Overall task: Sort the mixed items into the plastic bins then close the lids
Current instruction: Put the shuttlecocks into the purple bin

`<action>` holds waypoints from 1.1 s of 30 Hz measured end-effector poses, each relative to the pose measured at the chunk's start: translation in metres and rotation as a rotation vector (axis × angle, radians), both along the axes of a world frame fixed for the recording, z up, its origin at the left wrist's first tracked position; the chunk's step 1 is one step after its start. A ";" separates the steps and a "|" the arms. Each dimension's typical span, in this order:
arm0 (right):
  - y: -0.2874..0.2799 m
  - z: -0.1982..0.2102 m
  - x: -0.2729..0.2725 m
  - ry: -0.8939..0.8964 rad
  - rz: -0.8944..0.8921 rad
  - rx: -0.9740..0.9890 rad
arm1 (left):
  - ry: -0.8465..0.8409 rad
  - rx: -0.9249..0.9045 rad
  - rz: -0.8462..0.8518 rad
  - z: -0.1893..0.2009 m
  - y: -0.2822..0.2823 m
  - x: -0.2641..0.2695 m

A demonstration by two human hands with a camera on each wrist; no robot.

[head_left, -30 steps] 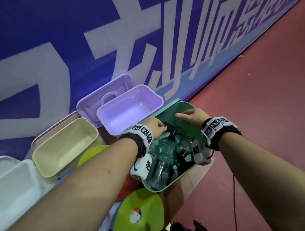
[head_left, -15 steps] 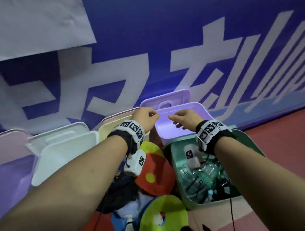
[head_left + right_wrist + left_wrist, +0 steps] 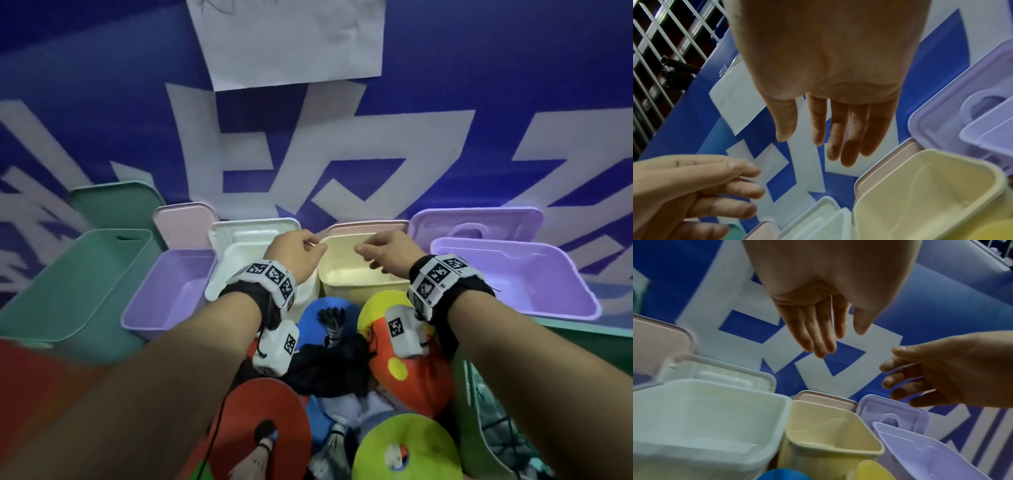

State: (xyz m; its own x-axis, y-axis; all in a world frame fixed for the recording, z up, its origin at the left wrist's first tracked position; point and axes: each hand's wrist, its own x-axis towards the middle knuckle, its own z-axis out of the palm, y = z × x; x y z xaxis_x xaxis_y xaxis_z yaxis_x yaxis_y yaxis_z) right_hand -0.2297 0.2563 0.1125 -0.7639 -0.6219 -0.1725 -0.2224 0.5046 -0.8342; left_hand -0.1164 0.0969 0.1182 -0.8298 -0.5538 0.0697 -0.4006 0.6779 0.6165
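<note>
Your left hand (image 3: 294, 253) and right hand (image 3: 383, 255) hang over the open yellow bin (image 3: 359, 284), clear air below. The white bin (image 3: 246, 260) and purple bin (image 3: 513, 277) flank it closely. Raised lids and the blue wall (image 3: 445, 68) block beyond. Cones (image 3: 404, 363) crowd the near side, apparently touching the yellow bin.

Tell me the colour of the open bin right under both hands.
Pale yellow bin; it shows best in the left wrist view.

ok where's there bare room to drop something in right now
The yellow bin, white bin and both purple bins show bare floors. The pile of discs in front is crowded. Both hands hover over the yellow bin's rim.
</note>
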 end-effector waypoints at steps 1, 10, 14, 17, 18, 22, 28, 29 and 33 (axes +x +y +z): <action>-0.009 -0.002 0.006 -0.006 0.024 0.001 | -0.013 0.007 0.028 -0.002 -0.007 0.009; -0.066 -0.018 0.045 -0.060 0.199 0.125 | -0.091 0.060 0.200 -0.025 -0.051 0.075; -0.077 -0.027 0.057 -0.104 0.221 0.206 | -0.159 0.080 0.201 -0.031 -0.064 0.088; -0.083 -0.038 0.062 -0.133 0.233 0.286 | -0.182 0.103 0.184 -0.039 -0.075 0.092; -0.085 -0.042 0.063 -0.138 0.232 0.310 | -0.190 0.106 0.180 -0.042 -0.078 0.093; -0.092 -0.052 0.071 -0.183 0.209 0.361 | -0.218 0.123 0.162 -0.053 -0.095 0.095; -0.103 -0.053 0.073 -0.194 0.152 0.400 | -0.248 0.139 0.108 -0.059 -0.117 0.088; -0.105 -0.053 0.074 -0.200 0.142 0.405 | -0.250 0.139 0.098 -0.059 -0.120 0.086; -0.109 -0.058 0.079 -0.254 0.120 0.424 | -0.270 0.143 0.043 -0.065 -0.127 0.079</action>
State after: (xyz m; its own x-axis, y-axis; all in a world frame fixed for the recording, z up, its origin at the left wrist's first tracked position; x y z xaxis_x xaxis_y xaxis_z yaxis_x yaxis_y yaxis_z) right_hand -0.1510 0.1471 0.0544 -0.5925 -0.5382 -0.5994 -0.1166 0.7935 -0.5972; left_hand -0.0375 -0.0298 0.0528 -0.7833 -0.5769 -0.2315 -0.5894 0.5708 0.5716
